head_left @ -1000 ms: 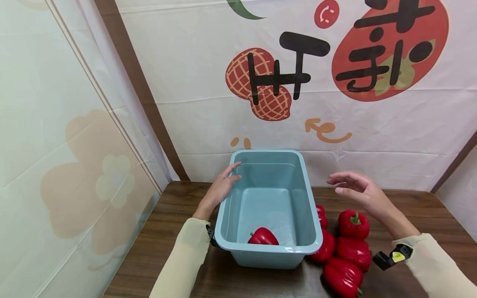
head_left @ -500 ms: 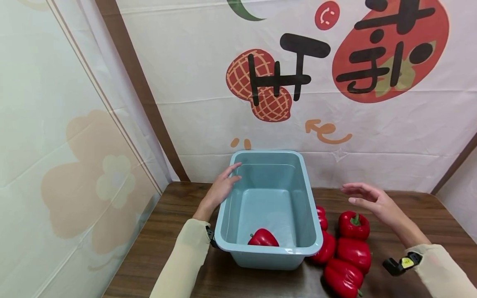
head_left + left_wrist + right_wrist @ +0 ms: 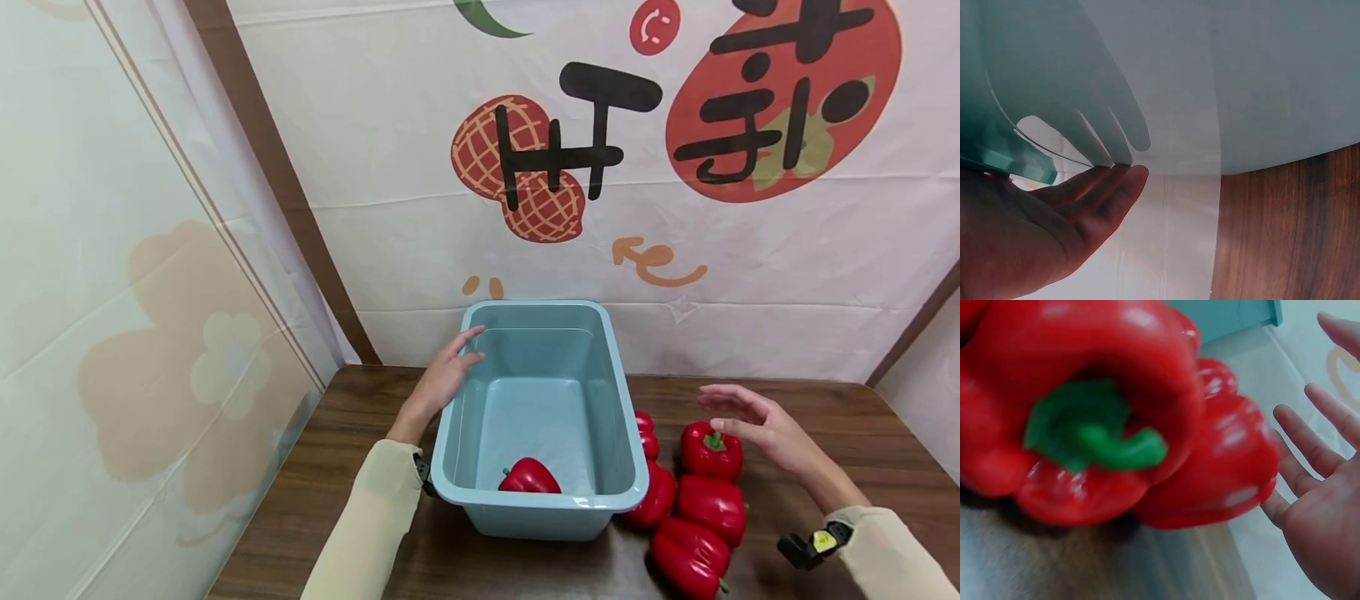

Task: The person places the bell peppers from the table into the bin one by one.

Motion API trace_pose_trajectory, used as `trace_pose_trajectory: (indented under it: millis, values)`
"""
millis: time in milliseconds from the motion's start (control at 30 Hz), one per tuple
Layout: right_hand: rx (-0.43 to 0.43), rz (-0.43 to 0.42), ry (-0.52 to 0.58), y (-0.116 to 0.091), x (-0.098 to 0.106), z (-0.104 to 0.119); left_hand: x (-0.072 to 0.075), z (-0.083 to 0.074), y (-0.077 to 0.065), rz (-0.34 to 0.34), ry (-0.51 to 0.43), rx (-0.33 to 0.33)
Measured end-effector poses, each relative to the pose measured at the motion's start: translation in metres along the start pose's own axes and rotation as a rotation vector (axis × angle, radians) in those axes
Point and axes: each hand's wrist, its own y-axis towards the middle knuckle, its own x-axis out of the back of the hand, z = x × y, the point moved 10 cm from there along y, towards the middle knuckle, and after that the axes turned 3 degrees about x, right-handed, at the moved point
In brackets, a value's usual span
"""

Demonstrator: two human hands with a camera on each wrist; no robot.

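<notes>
You are facing a printed white cloth wall (image 3: 390, 250) beyond a wood-grain surface (image 3: 300, 533).
Ahead of you, the wall is displaying a red cross-hatched peanut print (image 3: 543, 217), bold black lettering (image 3: 585, 157) and a large red oval (image 3: 697, 108), while an orange squiggle (image 3: 660, 257) is curling beneath; on your left, a pale side panel (image 3: 67, 250) is carrying a faded peach flower (image 3: 150, 375). A brown stripe (image 3: 287, 183) is slanting down near the corner, and fine creases are running across the cloth.
</notes>
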Motion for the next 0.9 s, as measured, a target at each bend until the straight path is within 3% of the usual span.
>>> trace_pose_trajectory:
  millis: [467, 900]
  values:
    - [-0.182, -0.01, -0.024, -0.02, -0.005, -0.044, 0.0, 0.0, 0.001, -0.004, 0.031, -0.004]
    - [-0.356, 0.064, 0.014, -0.026, -0.017, -0.072, 0.0, 0.001, 0.001, -0.001, 0.011, 0.014]
